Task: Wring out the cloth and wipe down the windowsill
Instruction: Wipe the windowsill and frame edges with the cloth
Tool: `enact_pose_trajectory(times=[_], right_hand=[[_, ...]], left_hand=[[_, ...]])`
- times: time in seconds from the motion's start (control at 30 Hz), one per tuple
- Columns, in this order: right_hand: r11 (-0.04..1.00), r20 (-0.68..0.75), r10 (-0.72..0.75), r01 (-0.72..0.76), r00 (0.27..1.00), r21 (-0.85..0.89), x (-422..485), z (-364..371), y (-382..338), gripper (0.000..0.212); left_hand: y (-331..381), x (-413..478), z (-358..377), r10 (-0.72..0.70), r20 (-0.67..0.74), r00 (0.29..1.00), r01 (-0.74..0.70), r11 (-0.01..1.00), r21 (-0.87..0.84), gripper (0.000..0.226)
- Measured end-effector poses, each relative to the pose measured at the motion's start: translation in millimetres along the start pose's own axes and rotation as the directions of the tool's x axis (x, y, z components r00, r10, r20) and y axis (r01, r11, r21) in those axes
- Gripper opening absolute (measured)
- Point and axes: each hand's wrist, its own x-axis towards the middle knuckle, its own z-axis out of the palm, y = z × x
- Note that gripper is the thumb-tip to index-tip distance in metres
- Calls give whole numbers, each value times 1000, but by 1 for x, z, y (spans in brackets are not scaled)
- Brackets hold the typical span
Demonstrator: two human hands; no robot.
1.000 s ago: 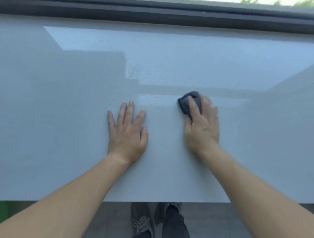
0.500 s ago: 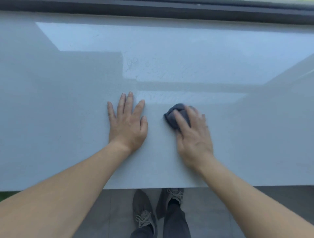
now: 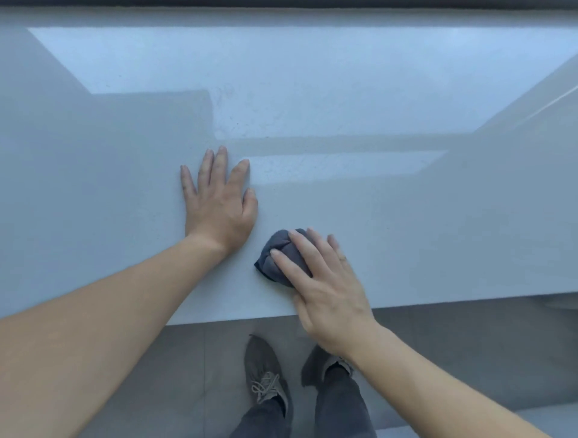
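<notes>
A wide, pale grey glossy windowsill (image 3: 406,234) fills most of the view. A small dark grey cloth (image 3: 268,264), bunched into a ball, lies on it close to the front edge. My right hand (image 3: 325,281) presses down on the cloth with its fingers and thumb laid fairly straight over the top. My left hand (image 3: 219,206) rests flat on the sill with spread fingers, just left of and beyond the cloth, holding nothing.
A dark window frame (image 3: 281,2) runs along the far side of the sill. The sill's front edge (image 3: 438,300) drops to a grey tiled floor (image 3: 469,359), where my two shoes (image 3: 266,375) stand.
My right hand has slid the cloth toward me and to the left, from the middle of the sill to near its front edge. My left hand has stayed flat in place.
</notes>
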Motion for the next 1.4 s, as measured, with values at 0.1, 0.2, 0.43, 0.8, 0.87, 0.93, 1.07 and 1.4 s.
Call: enact_pose_trajectory(times=[0.1,0.2,0.43,0.8,0.87,0.93,1.07,1.4], right_hand=[[994,83,-96,100,992,-45,-9,-12,27,64],[979,-100,201,-203,975,-15,7,-25,76,57],[999,-13,36,-36,999,-15,-37,-7,27,61],[940,-168,334,-340,927,-7,-40,-25,92,67],[991,-59,127,-129,990,-32,-57,-25,86,67],[998,40,-25,27,999,-50,-66,-36,109,66],[984,-49,168,-170,985,-57,-49,-60,187,61],[989,65,-145,146,987,-8,-49,-58,175,64]], left_hand=[[0,-1,-1,0,0,1000,0,1000,-14,53],[3,-3,2,-7,-4,1000,7,1000,-18,53],[22,-5,-2,-17,-62,998,7,988,-155,52],[121,10,20,38,-72,997,-57,956,-287,54],[132,15,29,28,-22,999,-32,979,-199,56],[135,11,36,26,6,1000,-25,997,-73,58],[136,8,37,18,2,1000,-18,999,-31,60],[137,10,38,12,-23,1000,-13,999,-39,62]])
